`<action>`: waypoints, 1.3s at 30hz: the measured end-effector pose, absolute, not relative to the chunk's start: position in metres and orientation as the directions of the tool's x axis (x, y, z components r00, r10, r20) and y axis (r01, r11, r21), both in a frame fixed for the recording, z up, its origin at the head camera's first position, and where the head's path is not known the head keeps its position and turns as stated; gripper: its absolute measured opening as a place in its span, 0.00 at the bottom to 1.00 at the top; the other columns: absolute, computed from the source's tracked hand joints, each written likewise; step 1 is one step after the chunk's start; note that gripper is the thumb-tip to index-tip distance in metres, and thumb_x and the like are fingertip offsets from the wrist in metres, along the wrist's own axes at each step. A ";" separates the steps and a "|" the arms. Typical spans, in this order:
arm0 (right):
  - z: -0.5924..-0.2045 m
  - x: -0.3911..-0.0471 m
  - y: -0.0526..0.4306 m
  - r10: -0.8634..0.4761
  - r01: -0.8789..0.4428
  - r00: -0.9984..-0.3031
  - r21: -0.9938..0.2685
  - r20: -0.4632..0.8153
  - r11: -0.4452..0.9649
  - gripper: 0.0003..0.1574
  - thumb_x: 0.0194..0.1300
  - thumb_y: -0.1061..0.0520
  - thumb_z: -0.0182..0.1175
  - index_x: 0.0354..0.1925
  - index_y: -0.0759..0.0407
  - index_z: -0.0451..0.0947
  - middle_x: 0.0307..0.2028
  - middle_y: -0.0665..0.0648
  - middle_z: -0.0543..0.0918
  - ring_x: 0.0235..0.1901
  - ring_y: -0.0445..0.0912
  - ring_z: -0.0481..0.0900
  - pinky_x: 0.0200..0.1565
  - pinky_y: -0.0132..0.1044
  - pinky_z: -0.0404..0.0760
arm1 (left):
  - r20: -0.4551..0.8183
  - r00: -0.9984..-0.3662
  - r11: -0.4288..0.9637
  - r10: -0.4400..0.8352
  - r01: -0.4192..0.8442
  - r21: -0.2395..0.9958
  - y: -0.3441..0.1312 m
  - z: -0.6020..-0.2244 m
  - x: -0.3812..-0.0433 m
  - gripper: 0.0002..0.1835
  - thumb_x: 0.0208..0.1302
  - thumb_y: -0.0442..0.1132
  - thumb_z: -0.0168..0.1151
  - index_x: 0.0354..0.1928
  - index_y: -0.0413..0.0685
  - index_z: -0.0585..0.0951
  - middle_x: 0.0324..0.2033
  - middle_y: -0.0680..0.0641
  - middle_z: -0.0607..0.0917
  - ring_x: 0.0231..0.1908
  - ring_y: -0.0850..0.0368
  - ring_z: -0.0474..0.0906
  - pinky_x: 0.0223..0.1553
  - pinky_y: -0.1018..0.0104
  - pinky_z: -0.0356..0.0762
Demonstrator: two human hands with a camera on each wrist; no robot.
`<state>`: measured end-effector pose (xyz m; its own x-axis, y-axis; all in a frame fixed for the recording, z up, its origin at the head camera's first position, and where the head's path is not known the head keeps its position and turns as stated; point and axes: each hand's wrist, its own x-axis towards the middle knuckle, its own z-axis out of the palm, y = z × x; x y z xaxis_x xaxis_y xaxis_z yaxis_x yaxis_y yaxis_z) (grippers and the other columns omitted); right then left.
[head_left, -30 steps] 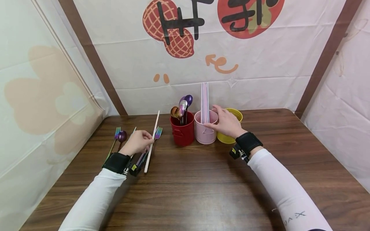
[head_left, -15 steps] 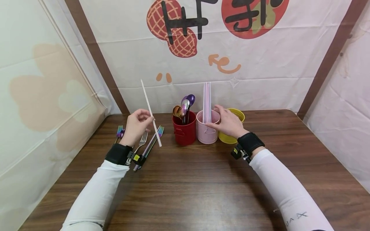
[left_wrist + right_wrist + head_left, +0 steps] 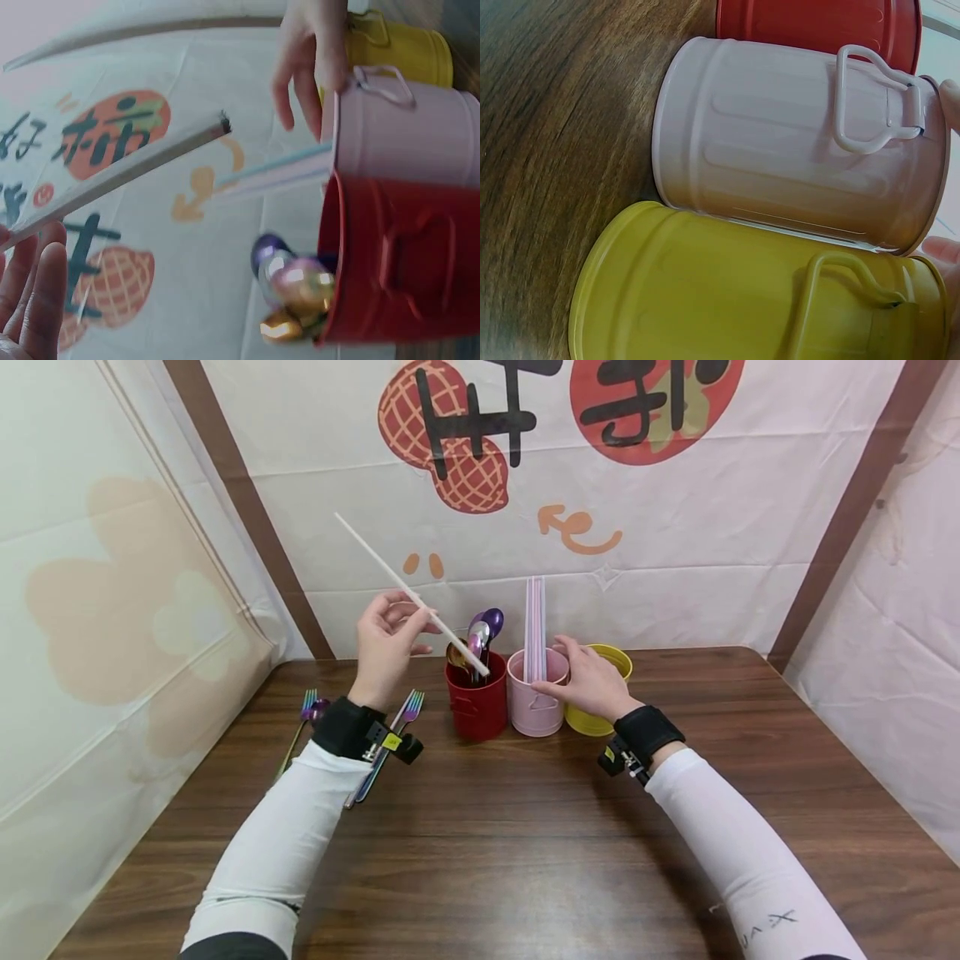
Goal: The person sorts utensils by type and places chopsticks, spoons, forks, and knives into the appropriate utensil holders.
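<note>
White chopstick (image 3: 408, 591) was pinched in left hand (image 3: 385, 639), long axis sloping down rightward toward pink bucket (image 3: 536, 718); right hand (image 3: 596, 683), farther off, rested at that bucket's rim, fingers loosely extended.

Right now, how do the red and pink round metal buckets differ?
The round red metal bucket holds shiny spoons; the round pink metal bucket holds thin pastel sticks. The right hand is at the pink bucket's rim, not the red bucket's. Both stand upright on the brown wood-grain table.

Peanut-printed white cloth (image 3: 675, 543) hangs behind the brown wooden table (image 3: 525, 843).
</note>
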<state>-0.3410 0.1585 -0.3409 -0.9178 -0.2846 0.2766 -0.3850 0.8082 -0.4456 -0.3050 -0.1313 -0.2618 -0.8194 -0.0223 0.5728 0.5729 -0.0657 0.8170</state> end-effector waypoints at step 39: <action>-0.339 -0.339 0.158 -0.294 -0.395 -0.913 -0.442 0.282 0.805 0.59 0.56 0.25 0.60 0.71 0.57 0.55 0.65 0.61 0.70 0.61 0.58 0.69 0.54 0.55 0.74 | 0.360 -0.877 0.772 0.318 0.460 0.438 -0.047 -0.308 -0.346 0.11 0.65 0.48 0.64 0.41 0.51 0.88 0.33 0.51 0.86 0.34 0.56 0.78 0.31 0.62 0.76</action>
